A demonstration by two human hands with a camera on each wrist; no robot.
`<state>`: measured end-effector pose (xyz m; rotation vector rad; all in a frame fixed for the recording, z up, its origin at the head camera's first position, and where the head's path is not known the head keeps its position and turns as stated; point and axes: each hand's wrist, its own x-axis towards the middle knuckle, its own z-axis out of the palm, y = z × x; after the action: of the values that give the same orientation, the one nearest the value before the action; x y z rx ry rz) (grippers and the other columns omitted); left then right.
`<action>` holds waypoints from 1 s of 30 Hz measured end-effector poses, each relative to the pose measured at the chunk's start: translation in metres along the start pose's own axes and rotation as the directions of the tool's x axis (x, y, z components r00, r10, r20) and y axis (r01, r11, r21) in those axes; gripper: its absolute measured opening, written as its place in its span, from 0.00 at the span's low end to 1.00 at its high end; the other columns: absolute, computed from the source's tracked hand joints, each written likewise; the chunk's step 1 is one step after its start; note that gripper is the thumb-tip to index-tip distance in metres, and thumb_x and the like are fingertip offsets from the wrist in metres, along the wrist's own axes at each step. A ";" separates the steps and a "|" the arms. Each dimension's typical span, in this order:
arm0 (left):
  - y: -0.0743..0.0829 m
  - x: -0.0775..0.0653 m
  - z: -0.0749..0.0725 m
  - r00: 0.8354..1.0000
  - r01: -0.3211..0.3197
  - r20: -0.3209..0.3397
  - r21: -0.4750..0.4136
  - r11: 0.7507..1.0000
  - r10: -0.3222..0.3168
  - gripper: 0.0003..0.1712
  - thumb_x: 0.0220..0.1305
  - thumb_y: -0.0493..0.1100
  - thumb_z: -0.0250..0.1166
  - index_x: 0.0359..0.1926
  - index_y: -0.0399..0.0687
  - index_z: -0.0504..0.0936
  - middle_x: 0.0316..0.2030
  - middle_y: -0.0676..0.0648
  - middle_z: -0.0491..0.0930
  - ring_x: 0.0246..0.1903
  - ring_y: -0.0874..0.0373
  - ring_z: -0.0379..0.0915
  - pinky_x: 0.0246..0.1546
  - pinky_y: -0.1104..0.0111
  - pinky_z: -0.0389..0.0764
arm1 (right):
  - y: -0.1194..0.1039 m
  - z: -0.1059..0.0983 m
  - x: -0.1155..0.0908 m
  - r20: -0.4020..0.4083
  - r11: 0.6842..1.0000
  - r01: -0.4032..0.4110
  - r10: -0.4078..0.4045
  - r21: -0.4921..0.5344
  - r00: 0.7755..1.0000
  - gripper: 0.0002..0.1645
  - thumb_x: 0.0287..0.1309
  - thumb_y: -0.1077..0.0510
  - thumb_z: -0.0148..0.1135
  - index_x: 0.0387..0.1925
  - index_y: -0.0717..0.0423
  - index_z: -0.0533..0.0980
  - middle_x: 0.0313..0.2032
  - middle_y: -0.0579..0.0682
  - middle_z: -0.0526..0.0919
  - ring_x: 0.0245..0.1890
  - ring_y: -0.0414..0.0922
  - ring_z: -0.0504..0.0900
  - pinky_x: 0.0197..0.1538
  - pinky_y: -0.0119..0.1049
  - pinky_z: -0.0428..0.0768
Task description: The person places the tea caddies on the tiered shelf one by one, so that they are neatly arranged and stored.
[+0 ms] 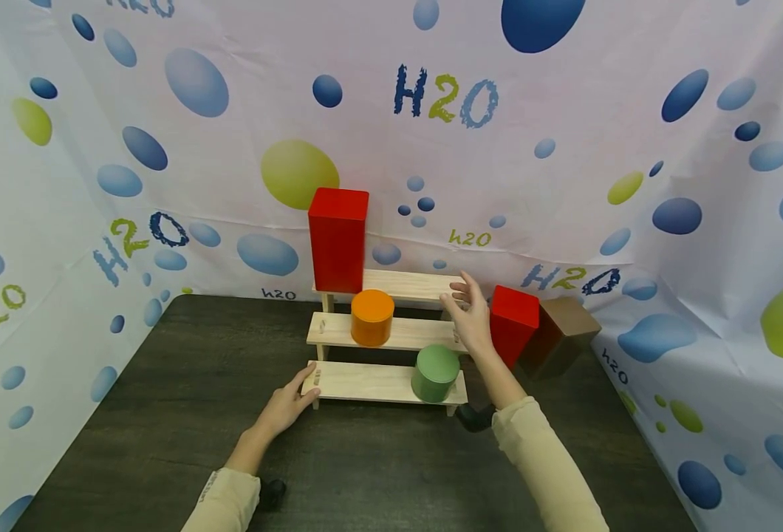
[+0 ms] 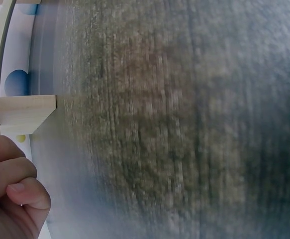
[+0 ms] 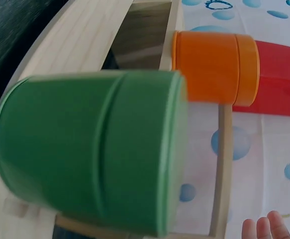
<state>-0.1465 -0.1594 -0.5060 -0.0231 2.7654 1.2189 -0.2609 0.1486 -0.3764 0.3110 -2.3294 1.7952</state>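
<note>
A three-step wooden shelf [image 1: 365, 380] stands on the dark table. My left hand [image 1: 284, 408] grips the left end of its lowest step; the left wrist view shows curled fingers [image 2: 15, 172] beside the board and its wooden support. At the right end of the top step, my right hand [image 1: 473, 319] is raised with fingers spread and nothing held; contact with the board cannot be made out. A green round tin [image 1: 435, 374] sits on the lowest step's right side, an orange round tin [image 1: 372, 318] on the middle step, and a tall red box [image 1: 338, 240] on the top step's left.
Right of the shelf, beside my right forearm, stand another red box [image 1: 514, 321] and a brown box [image 1: 564, 332]. A white sheet printed with bubbles [image 1: 378, 140] hangs behind and along both sides of the dark table [image 1: 185, 384].
</note>
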 end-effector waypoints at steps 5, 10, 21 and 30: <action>0.000 0.000 0.001 1.000 -0.003 -0.003 -0.004 1.000 0.003 0.35 0.64 0.48 0.57 0.68 0.45 0.57 0.10 0.55 0.57 0.11 0.63 0.48 0.15 0.72 0.55 | 0.015 -0.008 -0.003 -0.045 0.999 -0.016 0.014 -0.043 0.999 0.34 0.59 0.61 0.57 0.65 0.61 0.57 0.53 0.63 0.70 0.52 0.56 0.69 0.56 0.49 0.67; 0.000 -0.001 0.000 1.000 -0.007 0.000 -0.009 1.000 0.007 0.35 0.64 0.48 0.57 0.68 0.44 0.56 0.09 0.55 0.56 0.11 0.63 0.48 0.15 0.72 0.55 | 0.025 -0.015 -0.005 -0.092 0.998 -0.027 0.021 -0.065 0.996 0.34 0.58 0.60 0.59 0.64 0.61 0.59 0.52 0.64 0.71 0.51 0.57 0.71 0.53 0.49 0.67; 0.001 -0.002 0.000 1.000 -0.004 0.000 -0.025 1.000 0.004 0.35 0.65 0.47 0.56 0.68 0.43 0.56 0.09 0.54 0.57 0.10 0.63 0.48 0.14 0.73 0.56 | 0.041 -0.024 -0.011 -0.139 0.994 -0.053 0.040 -0.094 0.990 0.36 0.57 0.61 0.60 0.64 0.64 0.58 0.51 0.65 0.72 0.52 0.57 0.70 0.53 0.51 0.68; 0.001 -0.001 0.000 1.000 0.012 0.001 -0.022 1.000 -0.012 0.35 0.64 0.48 0.56 0.68 0.44 0.56 0.10 0.54 0.58 0.10 0.64 0.48 0.14 0.72 0.56 | 0.052 -0.027 -0.019 -0.234 0.992 -0.088 0.064 -0.093 0.970 0.34 0.57 0.61 0.60 0.63 0.63 0.60 0.50 0.66 0.73 0.49 0.59 0.70 0.53 0.51 0.68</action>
<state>-0.1454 -0.1586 -0.5054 -0.0412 2.7471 1.2469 -0.2568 0.1884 -0.4228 -0.0030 -2.2854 1.6370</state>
